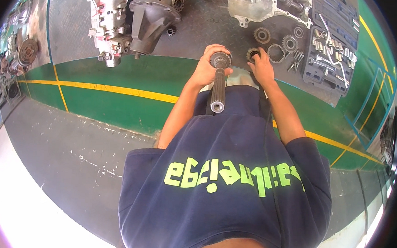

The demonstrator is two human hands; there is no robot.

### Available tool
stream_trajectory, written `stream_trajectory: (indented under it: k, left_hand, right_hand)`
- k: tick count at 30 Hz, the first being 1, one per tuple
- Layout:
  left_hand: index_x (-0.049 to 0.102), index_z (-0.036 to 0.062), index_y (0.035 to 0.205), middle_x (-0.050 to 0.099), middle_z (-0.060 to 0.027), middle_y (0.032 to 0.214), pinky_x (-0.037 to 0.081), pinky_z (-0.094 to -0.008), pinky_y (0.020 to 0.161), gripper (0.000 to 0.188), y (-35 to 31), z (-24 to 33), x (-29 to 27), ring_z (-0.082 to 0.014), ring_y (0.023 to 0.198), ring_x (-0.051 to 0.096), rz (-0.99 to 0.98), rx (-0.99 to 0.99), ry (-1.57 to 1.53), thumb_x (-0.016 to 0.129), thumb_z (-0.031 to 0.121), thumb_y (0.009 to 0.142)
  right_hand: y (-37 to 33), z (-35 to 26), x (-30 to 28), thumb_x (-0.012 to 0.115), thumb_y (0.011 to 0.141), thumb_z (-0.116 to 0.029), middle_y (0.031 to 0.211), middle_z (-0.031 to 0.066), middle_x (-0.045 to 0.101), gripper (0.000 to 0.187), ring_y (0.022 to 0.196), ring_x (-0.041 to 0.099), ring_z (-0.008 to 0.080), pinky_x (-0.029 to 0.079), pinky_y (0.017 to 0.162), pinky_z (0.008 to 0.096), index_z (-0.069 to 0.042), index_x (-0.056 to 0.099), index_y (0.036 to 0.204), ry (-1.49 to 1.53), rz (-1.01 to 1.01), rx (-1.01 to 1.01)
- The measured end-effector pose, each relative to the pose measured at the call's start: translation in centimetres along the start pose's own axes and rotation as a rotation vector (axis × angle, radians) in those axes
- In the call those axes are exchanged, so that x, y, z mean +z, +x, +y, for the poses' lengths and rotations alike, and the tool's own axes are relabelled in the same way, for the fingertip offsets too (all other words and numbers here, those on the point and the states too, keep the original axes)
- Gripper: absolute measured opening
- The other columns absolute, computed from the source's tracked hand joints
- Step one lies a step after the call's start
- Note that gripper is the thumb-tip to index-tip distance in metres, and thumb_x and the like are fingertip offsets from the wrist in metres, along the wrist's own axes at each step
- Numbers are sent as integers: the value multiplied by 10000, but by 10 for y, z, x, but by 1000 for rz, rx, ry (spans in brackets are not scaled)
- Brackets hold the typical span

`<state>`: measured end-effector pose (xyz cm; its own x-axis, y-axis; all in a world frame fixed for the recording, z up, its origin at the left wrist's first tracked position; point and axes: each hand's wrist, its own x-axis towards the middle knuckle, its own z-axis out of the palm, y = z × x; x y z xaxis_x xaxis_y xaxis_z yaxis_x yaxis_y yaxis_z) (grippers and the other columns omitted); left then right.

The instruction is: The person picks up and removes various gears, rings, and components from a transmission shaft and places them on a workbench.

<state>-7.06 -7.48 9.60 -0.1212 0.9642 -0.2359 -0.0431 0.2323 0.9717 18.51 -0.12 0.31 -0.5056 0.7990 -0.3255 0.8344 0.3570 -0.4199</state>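
My left hand (205, 71) is wrapped around the gear end of a splined transmission shaft (218, 89). The shaft's bare end points back toward my body. At the workbench's near edge, my right hand (263, 70) has its thumb and fingers on a small dark gear (252, 54), partly covering it. Close to that hand lie a toothed ring (276, 53), a brown gear (261, 35), a larger grey gear (290, 43) and a small ring-shaped part (298, 32).
Several bolts (296, 62) lie right of the gears, beside an open socket set case (326, 70). An open gearbox housing (248, 11) stands behind. Leftward on the bench (199, 31) are a grey bell-shaped housing (148, 23), a small pinion (171, 30) and a silver transmission case (108, 23).
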Motion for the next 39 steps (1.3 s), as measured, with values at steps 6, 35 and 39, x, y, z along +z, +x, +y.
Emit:
stream_trajectory:
  k: [6, 35, 39]
  left_hand:
    - [668, 131, 1172, 565, -68, 1288, 432, -385, 1112, 617, 1, 1, 1, -263, 1287, 528, 1, -5, -9, 942, 67, 623]
    - [669, 134, 1192, 548, -65, 1286, 474, -366, 1070, 627, 12, 10, 1, -238, 1232, 564, 7, -161, -92, 959, 105, 637]
    - [669, 134, 1192, 547, -65, 1288, 475, -362, 1067, 623, 13, 14, 0, -238, 1230, 566, 11, -212, -99, 966, 117, 644]
  right_hand:
    - [0, -1, -3, 791, 871, -235, 1522, 211, 438, 371, 1352, 490, 408, 507, 1056, 468, -36, 625, 1137, 7, 6, -9]
    - [7, -56, -94, 391, 1080, -490, 1153, 255, 702, 633, 997, 713, 343, 621, 833, 424, 83, 638, 1194, 2101, -282, 512]
    - [-4, -83, -138, 378, 1088, -521, 1178, 266, 690, 631, 1003, 715, 342, 614, 862, 440, 29, 584, 1317, 2251, -299, 308]
